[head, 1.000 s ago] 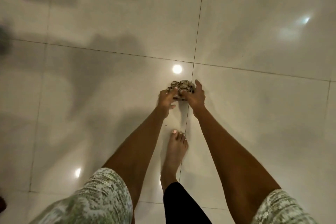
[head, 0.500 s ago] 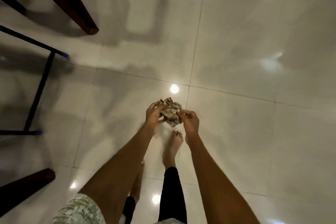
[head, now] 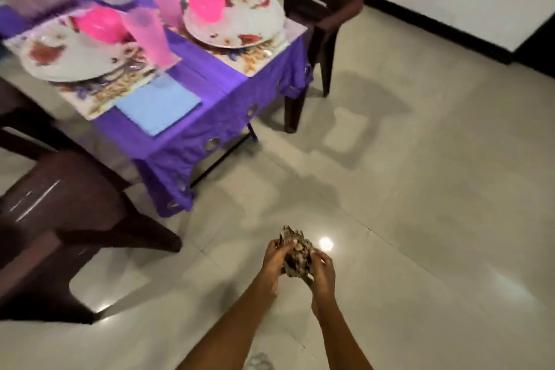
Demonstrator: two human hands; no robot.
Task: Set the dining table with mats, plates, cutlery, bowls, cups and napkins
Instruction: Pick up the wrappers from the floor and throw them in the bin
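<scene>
Your left hand and right hand are both closed around a crumpled wad (a napkin or paper, hard to tell), held above the floor. It looks light and soft; cup it loosely. The table corner and chair sit left; room is open to the right.

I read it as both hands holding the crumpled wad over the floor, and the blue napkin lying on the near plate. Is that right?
Not quite. The head view shows the blue napkin lying flat on the purple tablecloth, beside the near plate, not on it. The rest holds: the left hand and right hand both hold the crumpled wad over the floor.
</scene>
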